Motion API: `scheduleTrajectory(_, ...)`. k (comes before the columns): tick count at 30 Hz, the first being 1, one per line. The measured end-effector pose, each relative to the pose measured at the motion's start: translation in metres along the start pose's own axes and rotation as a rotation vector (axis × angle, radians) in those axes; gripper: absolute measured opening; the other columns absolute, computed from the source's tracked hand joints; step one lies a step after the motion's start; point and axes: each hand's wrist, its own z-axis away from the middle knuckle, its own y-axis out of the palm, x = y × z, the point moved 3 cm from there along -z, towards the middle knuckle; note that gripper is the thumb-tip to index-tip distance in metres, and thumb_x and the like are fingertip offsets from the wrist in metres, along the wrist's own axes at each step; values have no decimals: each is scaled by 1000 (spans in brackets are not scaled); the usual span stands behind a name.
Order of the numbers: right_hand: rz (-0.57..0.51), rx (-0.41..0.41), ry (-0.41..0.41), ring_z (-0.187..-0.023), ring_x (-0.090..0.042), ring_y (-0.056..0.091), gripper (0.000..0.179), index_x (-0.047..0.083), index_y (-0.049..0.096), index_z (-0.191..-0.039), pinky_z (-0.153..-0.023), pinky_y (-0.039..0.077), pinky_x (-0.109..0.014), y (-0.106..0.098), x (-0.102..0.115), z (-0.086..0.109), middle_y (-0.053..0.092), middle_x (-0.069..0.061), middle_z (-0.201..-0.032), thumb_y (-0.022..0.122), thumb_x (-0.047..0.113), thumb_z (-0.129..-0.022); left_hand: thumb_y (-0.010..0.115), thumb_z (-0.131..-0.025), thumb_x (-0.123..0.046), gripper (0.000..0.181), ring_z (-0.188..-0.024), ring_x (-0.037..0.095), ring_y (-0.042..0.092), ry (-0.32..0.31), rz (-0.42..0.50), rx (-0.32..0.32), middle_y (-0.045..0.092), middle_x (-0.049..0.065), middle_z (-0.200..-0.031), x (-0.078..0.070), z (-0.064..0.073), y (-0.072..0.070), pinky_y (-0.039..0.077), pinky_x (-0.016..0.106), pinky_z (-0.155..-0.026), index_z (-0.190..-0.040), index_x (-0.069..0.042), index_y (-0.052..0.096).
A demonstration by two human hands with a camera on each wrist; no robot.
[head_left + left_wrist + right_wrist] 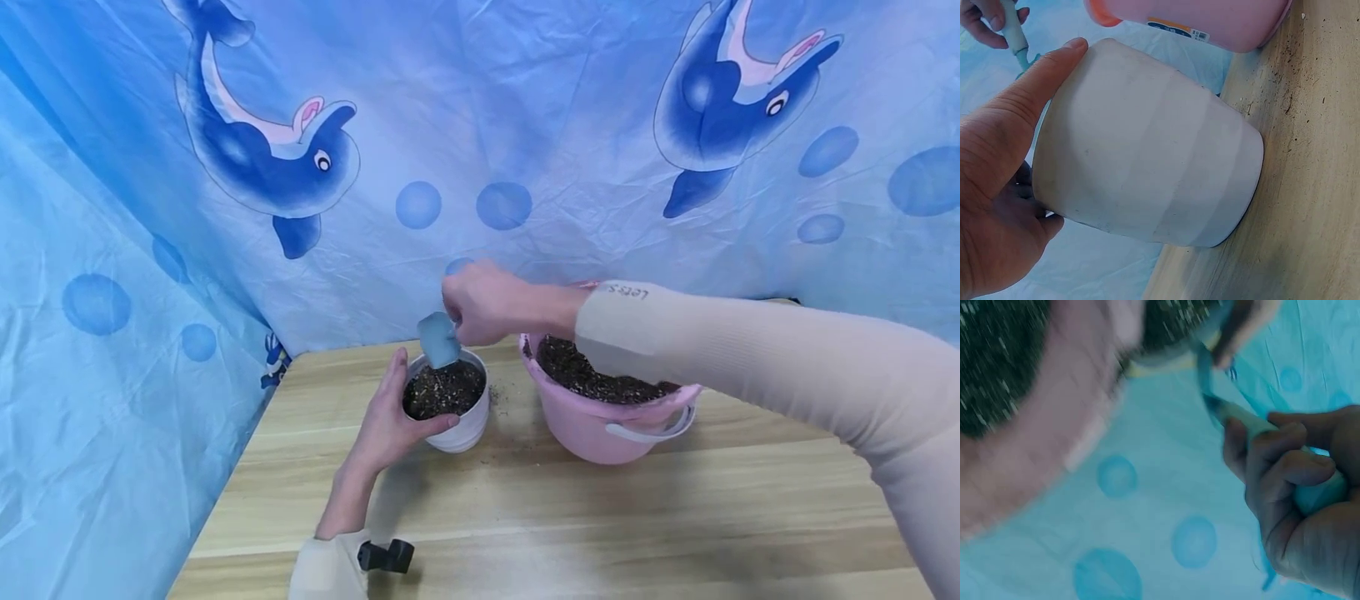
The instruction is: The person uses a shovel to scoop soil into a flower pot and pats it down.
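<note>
A white flower pot stands on the table, dark soil near its rim. My left hand grips the pot's side, thumb on the near side and fingers round the far left, as the left wrist view shows on the pot wall. In my right hand is a small blue-green garden trowel, its blade tilted down over the pot's back rim. The fingers of the right hand curl round the trowel's pale handle in the right wrist view. Whether soil lies on the blade cannot be made out.
Right of the pot stands a pink bucket of dark soil, its pale handle hanging down in front. Soil crumbs lie between them on the wooden table. A blue dolphin-print curtain hangs behind.
</note>
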Motion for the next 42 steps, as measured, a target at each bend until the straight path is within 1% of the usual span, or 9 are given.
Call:
scheduleTrajectory(4, -151, -54, 35, -71, -13, 58, 18, 10, 75, -96, -63, 49, -23, 22, -1, 14, 71, 1, -91, 65, 8, -81, 87, -61, -53, 127, -146, 34, 10, 2, 12, -21, 8, 14, -161, 2, 1, 0, 15, 56, -115, -155, -6, 15)
scheduleTrajectory(8, -356, -45, 132, -56, -13, 60, 30, 8, 72, -111, -54, 51, -25, 43, -3, 28, 68, -7, -112, 57, 4, -86, 87, -61, -53, 127, -146, 33, 9, -1, 40, -29, 6, 11, -162, 3, 1, 1, 15, 58, -115, -155, -10, 14)
scheduleTrajectory(13, -584, -37, 250, -43, -16, 59, 34, 5, 67, -119, -42, 53, -28, 64, 2, 34, 60, -14, -125, 51, 1, -90, 87, -62, -51, 127, -146, 32, 10, -9, 48, -38, 5, 4, -162, 5, 2, 0, 19, 57, -114, -156, -13, 10)
scheduleTrajectory(15, -662, -43, 283, -44, -16, 59, 35, 3, 65, -122, -43, 53, -29, 70, 6, 34, 61, -14, -121, 50, 1, -91, 87, -63, -51, 127, -146, 32, 11, -10, 43, -35, 5, 4, -162, 5, 2, -1, 20, 57, -114, -156, -14, 9)
scheduleTrajectory(22, -902, -62, 385, -52, -18, 56, 37, -1, 60, -125, -48, 56, -31, 94, 15, 35, 61, -16, -78, 45, 1, -91, 86, -63, -52, 126, -146, 31, 9, -24, 40, -27, 4, 4, -162, 5, 3, -2, 22, 57, -113, -156, -15, 8)
scheduleTrajectory(25, -965, -73, 417, -55, -19, 57, 35, 0, 59, -126, -50, 57, -32, 104, 15, 39, 59, -13, -74, 45, 4, -95, 86, -63, -53, 127, -147, 31, 8, -25, 38, -20, 4, 3, -162, 4, 3, -1, 22, 56, -113, -156, -14, 9)
scheduleTrajectory(29, -1037, -129, 448, -57, -23, 59, 33, 0, 59, -126, -48, 56, -32, 113, 15, 44, 59, -14, -81, 47, 6, -97, 86, -63, -54, 127, -147, 30, 8, -18, 35, -17, 4, 2, -162, 4, 1, -1, 21, 56, -114, -156, -14, 9)
scheduleTrajectory(35, -1161, -153, 498, -49, -17, 52, 32, 0, 57, -127, -44, 55, -33, 125, 16, 44, 60, -20, -85, 47, 4, -97, 86, -62, -53, 128, -147, 30, 7, -20, 31, -17, 3, 1, -162, 4, 1, -2, 18, 56, -115, -156, -14, 8)
scheduleTrajectory(42, -1152, -140, 501, -44, -15, 50, 29, 2, 59, -123, -41, 52, -30, 129, 10, 46, 60, -10, -76, 47, 5, -97, 87, -62, -51, 128, -147, 31, 7, -4, 34, -19, 5, 6, -162, 3, 0, 0, 17, 56, -115, -155, -9, 10)
